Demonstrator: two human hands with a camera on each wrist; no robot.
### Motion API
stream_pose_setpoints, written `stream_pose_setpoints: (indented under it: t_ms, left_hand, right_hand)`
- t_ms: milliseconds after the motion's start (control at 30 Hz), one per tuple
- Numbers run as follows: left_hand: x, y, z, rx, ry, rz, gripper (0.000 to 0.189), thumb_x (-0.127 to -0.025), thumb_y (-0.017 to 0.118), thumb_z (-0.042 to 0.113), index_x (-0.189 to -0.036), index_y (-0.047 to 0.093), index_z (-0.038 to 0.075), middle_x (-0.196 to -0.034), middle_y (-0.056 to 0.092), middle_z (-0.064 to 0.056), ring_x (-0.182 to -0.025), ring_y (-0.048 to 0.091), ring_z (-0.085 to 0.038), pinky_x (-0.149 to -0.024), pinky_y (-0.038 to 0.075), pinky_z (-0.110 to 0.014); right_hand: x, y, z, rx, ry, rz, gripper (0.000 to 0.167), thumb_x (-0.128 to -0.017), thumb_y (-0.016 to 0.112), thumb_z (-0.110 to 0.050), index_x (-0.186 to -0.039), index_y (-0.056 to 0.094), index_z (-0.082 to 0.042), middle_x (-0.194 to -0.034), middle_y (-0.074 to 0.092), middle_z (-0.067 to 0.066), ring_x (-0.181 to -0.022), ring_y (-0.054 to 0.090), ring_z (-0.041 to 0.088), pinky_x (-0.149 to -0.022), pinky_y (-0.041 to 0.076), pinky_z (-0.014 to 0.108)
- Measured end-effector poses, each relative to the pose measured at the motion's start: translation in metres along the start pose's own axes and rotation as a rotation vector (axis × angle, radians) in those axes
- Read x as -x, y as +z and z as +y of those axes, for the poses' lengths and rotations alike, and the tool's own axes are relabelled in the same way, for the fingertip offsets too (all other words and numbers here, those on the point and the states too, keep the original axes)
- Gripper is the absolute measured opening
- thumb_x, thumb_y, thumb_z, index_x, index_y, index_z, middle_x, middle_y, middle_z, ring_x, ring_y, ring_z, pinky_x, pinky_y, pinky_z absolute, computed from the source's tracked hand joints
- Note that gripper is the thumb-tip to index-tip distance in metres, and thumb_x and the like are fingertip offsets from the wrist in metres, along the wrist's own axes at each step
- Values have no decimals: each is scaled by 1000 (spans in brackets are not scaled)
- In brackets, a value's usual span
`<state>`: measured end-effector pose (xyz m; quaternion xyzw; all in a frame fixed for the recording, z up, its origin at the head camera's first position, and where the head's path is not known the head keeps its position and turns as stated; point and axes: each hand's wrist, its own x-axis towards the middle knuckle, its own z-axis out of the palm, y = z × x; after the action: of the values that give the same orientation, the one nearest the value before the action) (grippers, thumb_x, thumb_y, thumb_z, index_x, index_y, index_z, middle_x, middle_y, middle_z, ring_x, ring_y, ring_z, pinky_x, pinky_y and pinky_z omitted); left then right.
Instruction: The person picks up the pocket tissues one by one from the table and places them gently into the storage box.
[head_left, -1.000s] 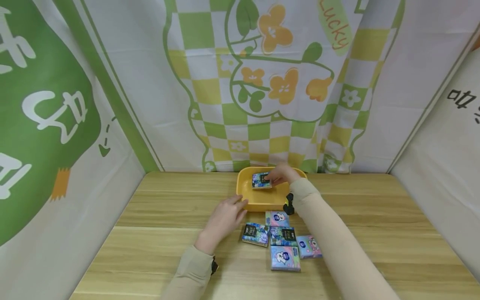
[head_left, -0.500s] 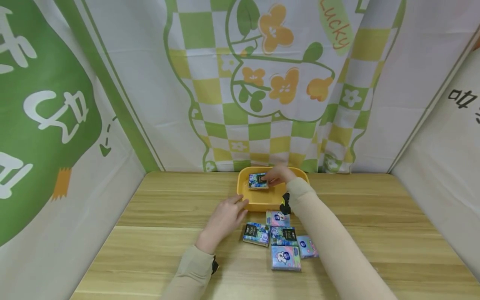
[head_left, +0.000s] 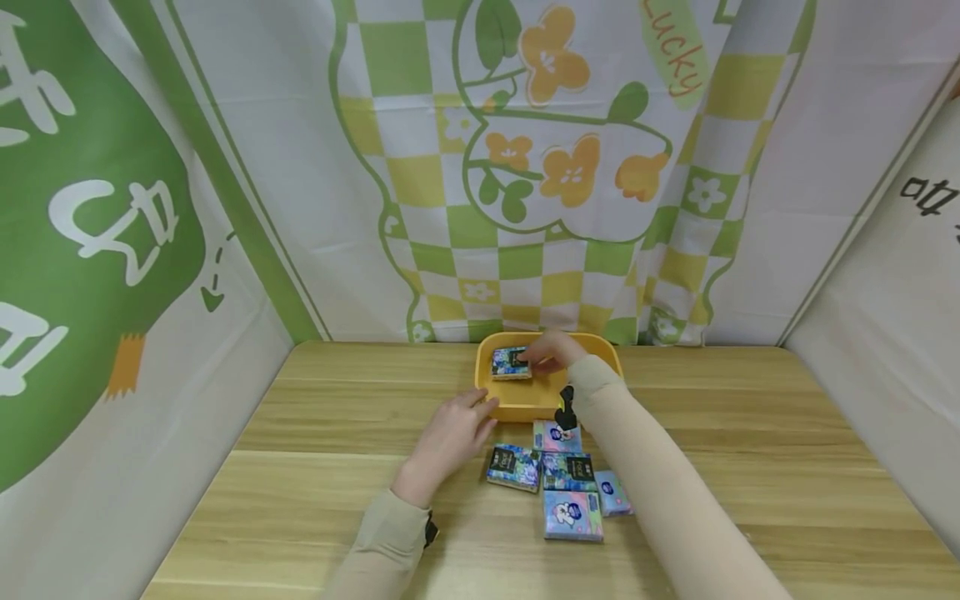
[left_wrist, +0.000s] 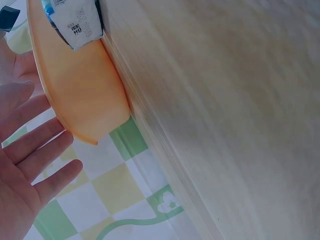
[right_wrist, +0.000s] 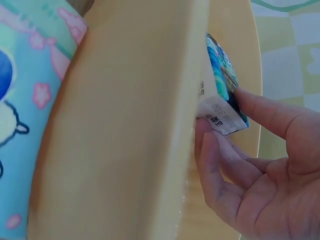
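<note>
A yellow-orange plastic basket (head_left: 517,413) stands at the back of the table. Inside it, toward the left end, is a small blue floral tissue pack (head_left: 507,363) with a black label. My right hand (head_left: 553,350) reaches over the rim and grips this pack by its right end; in the right wrist view the index finger (right_wrist: 265,110) lies on its printed top, the other fingers lower down. My left hand (head_left: 450,433) has its fingers extended, fingertips at the basket's front left corner. The left wrist view shows those fingers spread along the rim.
In front of the basket lie several more tissue packs: two blue floral ones (head_left: 513,467) and pink-blue cartoon ones (head_left: 573,515). My right forearm partly covers the rightmost pack (head_left: 613,493). A checked curtain (head_left: 517,275) hangs right behind the basket.
My right hand has moved the floral tissue pack a little to the left inside the basket. The left hand stays at the basket's corner.
</note>
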<state>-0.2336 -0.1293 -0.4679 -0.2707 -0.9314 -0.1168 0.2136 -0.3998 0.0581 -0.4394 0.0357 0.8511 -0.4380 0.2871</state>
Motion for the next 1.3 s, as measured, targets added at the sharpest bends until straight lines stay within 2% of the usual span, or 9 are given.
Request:
stream_pose_setpoints:
  t_ms: [400, 567, 633, 733, 867, 933, 1000, 1167, 1300]
  left_hand:
    - [0, 0, -1, 2, 4, -2, 30, -88, 67, 17, -116, 68, 6, -120, 64, -18, -109, 63, -30, -95, 53, -41]
    - [0, -2, 0, 10, 0, -5, 30, -88, 66, 18, -116, 67, 6, -120, 64, -18, -108, 63, -30, -95, 53, -40]
    - [0, -2, 0, 13, 2, -1, 30, -88, 66, 18, -116, 68, 6, -120, 64, -18, -108, 63, -30, -94, 53, -41]
    - [0, -2, 0, 10, 8, 5, 31, -88, 67, 18, -116, 68, 6, -119, 64, -18, -107, 64, -30, -95, 53, -40]
    - [0, -1, 0, 15, 10, 13, 31, -87, 68, 17, -115, 68, 6, -119, 64, -18, -107, 64, -30, -95, 53, -40]
    - [0, -1, 0, 17, 8, 14, 30, -87, 68, 17, -115, 68, 6, -119, 64, -18, -107, 64, -30, -95, 53, -41]
    - [0, -2, 0, 18, 7, 14, 30, -87, 68, 18, -115, 68, 6, -119, 64, -18, -107, 64, -30, -94, 53, -41]
    - [0, -2, 1, 8, 4, 8, 30, -88, 67, 18, -115, 68, 6, -119, 64, -18, -108, 63, -30, -94, 53, -41]
    - [0, -1, 0, 7, 7, 7, 30, -87, 68, 17, -115, 68, 6, -119, 64, -18, -108, 63, -30, -94, 53, -41]
  right_hand:
    - [6, 4, -5, 18, 9, 19, 16, -90, 66, -17, -92, 65, -2, -75, 55, 0, -64, 53, 10, -87, 54, 31]
    - [-4, 7, -2, 30, 16, 29, 15, -89, 65, -16, -96, 68, -2, -80, 59, 2, -64, 55, 9, -81, 56, 27]
    - [-15, 9, 0, 48, 23, 32, 14, -89, 66, -16, -95, 69, -3, -82, 60, 3, -63, 56, 10, -75, 57, 25]
    - [-63, 7, 18, 66, 26, -2, 18, -84, 73, -21, -88, 69, -4, -81, 61, 5, -61, 57, 12, -67, 57, 26]
    - [-147, 3, 52, 67, 31, -30, 22, -78, 78, -25, -81, 68, -6, -76, 60, 5, -61, 60, 14, -60, 56, 27]
    - [-171, 3, 63, 51, 49, -22, 20, -78, 78, -27, -82, 69, -9, -77, 61, 2, -62, 60, 13, -61, 56, 27]
    - [-185, 2, 70, 25, 46, -38, 20, -78, 78, -29, -78, 68, -12, -74, 60, -1, -60, 58, 11, -56, 54, 25]
    - [-182, 3, 71, 46, 20, -44, 25, -78, 78, -32, -84, 68, -10, -79, 61, 1, -66, 59, 13, -62, 54, 25]
    - [-204, 4, 78, 42, 35, -40, 25, -75, 80, -31, -84, 70, -11, -81, 63, 2, -66, 61, 14, -62, 56, 27]
